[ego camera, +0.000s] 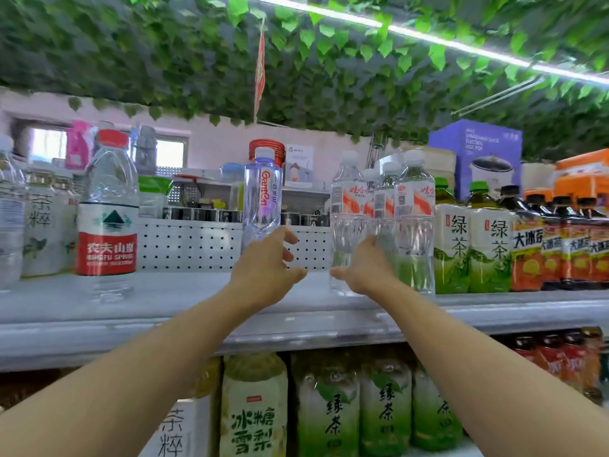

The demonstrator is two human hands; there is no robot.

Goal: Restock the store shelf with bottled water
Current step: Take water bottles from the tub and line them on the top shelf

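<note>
Hands reaching to water bottles on the top shelf (184,311).
Left hand (263,263), fingers loosely spread, touches a clear violet-tinted bottle (262,196) marked "Ganten"; right hand (365,267) curls round a clear white-capped bottle (346,206) with a red-and-white label, beside three alike.

Red-labelled water bottle (108,212), violet-tinted bottle (262,196), green tea bottles (471,239), white dotted shelf back (191,247).
</note>
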